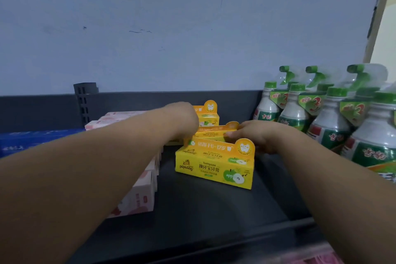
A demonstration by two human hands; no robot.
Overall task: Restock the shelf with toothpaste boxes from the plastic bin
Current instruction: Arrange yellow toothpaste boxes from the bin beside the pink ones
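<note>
- Step in hand, by my read: placing. Both hands are at the row of yellow toothpaste boxes on the shelf (214, 210), seating the middle yellow box (216, 132) between the other two.
- Row runs front to back near the shelf's centre: front yellow box (214, 166) stands upright, the middle one is just behind it, and the rear yellow box (209, 113) is against the back panel.
- Right hand (260, 135) holds the middle box's right end, fingers bent over its top and one fingertip (231, 134) on its front face.
- Left hand (182, 120) is at the left end of the same boxes. Only the back of the hand shows, so I can't tell whether it grips anything.
- Next move calls for squaring the middle box with the front one and letting go without tipping either. After that, back to the plastic bin for more. There is bare shelf in front for further boxes.
- Neighbours: pink boxes (139, 195) close on the left, spray bottles (330, 118) to the right. Little side room.
- Hidden or unclear:
- The left forearm covers the left ends of the middle and rear boxes.
- The bin is not identifiable. A blurred pink strip (321, 258) at the bottom right edge could be part of it, can't say.
- The stock left to place is unknown.
</note>
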